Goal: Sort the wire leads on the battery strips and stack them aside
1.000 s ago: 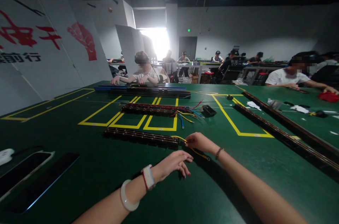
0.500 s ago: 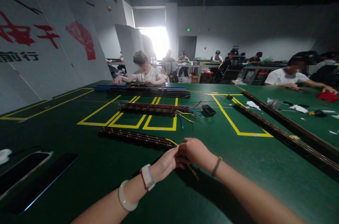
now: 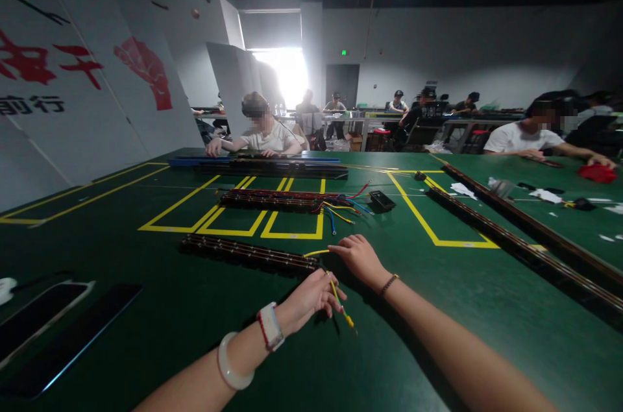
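Note:
Close in front of me, a dark metal track bar point(image 3: 248, 255) with thin rails lies on the green table. A yellow wire point(image 3: 316, 252) comes out of its right end. My right hand point(image 3: 361, 260) pinches that wire's free end with its fingertips. Just below it, my left hand point(image 3: 315, 297) has a yellow-green wire point(image 3: 335, 295) between its fingers. This wire slants down to the right, ending in a small terminal lug point(image 3: 355, 331).
Beyond lies another bar point(image 3: 272, 200) with red, blue and yellow wires, beside a black box point(image 3: 381, 200). Long bars point(image 3: 506, 233) run along the right. Two phones point(image 3: 73, 340) lie at left. Co-workers sit across the table point(image 3: 272, 366).
My hands were together over the bar's end. My right hand has moved up and away, straightening the yellow wire, while my left hand keeps the yellow-green wire, now more visible.

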